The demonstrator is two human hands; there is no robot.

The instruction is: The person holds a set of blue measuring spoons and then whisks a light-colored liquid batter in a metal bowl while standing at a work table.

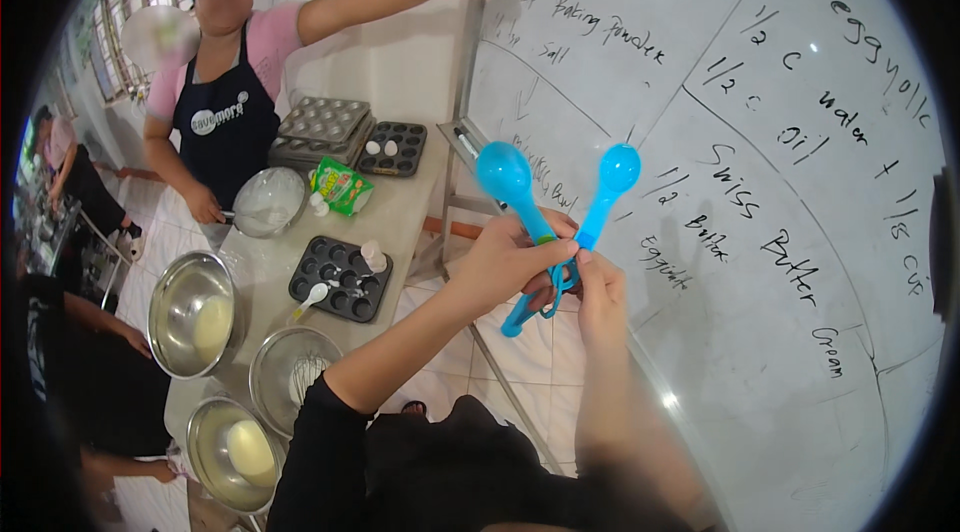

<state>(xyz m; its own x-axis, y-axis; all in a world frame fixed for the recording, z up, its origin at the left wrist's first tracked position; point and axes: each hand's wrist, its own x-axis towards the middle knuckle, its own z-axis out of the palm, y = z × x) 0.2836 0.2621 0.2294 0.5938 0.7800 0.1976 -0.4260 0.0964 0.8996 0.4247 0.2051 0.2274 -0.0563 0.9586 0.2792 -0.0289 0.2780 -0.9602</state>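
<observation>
A set of blue measuring spoons is held up before the whiteboard, joined near the handle ends by a blue ring. My left hand is closed on the handles, thumb on top, with a larger bowl sticking up to the left. From the other side my right hand pinches the handle of a smaller spoon, whose bowl points up. Another blue piece of the set hangs below my fingers. Their fingers partly hide the handles and the ring.
The whiteboard with handwriting fills the right. Left is a table with metal bowls, a whisk, muffin tins and a green packet. A person in a dark apron points at the board; other people stand at left.
</observation>
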